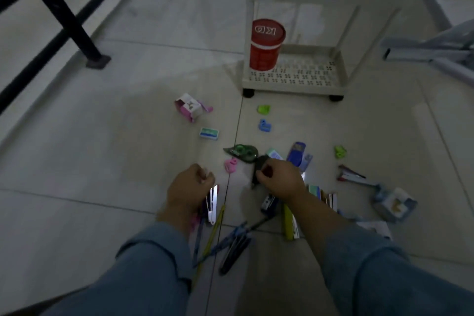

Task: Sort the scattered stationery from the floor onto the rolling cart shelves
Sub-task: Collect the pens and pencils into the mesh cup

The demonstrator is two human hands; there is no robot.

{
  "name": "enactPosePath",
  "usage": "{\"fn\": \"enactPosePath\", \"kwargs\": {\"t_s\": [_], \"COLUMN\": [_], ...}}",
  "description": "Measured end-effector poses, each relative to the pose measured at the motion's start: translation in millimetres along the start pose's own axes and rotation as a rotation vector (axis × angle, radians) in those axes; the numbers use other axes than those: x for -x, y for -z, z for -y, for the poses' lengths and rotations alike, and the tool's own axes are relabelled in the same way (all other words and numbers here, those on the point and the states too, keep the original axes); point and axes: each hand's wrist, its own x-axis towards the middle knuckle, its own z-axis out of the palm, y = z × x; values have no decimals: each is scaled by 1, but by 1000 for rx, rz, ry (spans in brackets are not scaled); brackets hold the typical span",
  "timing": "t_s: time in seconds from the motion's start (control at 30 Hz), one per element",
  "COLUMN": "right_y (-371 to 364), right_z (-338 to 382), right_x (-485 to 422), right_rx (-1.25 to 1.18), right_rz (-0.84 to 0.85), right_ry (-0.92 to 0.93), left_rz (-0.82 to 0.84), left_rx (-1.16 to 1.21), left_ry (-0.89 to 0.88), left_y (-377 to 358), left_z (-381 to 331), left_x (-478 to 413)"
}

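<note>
Right hand [279, 179] pinches a dark item [259, 165] amid the scatter on the floor [102, 149], probably lifting it for the cart. Left hand [189, 185] is curled above pens [214, 228]; cannot tell if it grips any. Cart shelf [295, 77] stands well apart and carries a red canister [265, 43].

Right hand [279, 179] grips a dark object [260, 165] low over the floor [102, 161]. Left hand [189, 185] is curled just above a silver stapler [213, 202]; can't tell if it holds anything. Pink clip [231, 165] lies between the hands, green correction tape [241, 152] just beyond it. Pens [236, 249] lie between the forearms. White cart [295, 88] stands farther off, with a red canister [266, 45] at the left front corner of its bottom shelf.
</note>
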Motion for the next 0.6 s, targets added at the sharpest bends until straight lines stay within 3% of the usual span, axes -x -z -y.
{"fn": "enactPosePath", "kwargs": {"t_s": [0.13, 0.23, 0.37, 0.6], "right_y": [-11, -21, -40, -57], "right_z": [-6, -2, 1, -5], "right_x": [27, 36, 35, 20], "right_rx": [477, 753, 840, 833], "right_rz": [329, 498, 444, 124], "right_ry": [616, 711, 696, 692], "left_rz": [319, 519, 589, 603], "left_rx": [-477, -598, -618, -441], "left_ry": [50, 81, -33, -76], "left_y": [9, 13, -9, -22], "left_z": [17, 28, 32, 31], "left_x": [32, 44, 61, 54]}}
